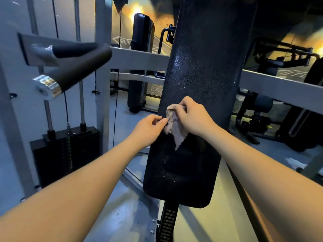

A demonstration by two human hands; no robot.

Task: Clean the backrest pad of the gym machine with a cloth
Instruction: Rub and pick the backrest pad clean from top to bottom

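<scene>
A tall black backrest pad [202, 70] stands upright in the middle of the head view, its textured surface speckled with small droplets. A crumpled beige cloth [175, 130] hangs against the pad about halfway up. My right hand [194, 117] grips the cloth's upper part and rests against the pad. My left hand [148, 129] pinches the cloth's left edge with thumb and fingers. A pointed corner of the cloth dangles below both hands.
A padded black handle with a chrome end [70, 70] juts out at the left. Below it sits a black weight stack [66, 154] with guide rods. Grey frame bars [139, 60] cross behind the pad. A toothed adjustment post [167, 222] runs under the pad. Other machines stand behind.
</scene>
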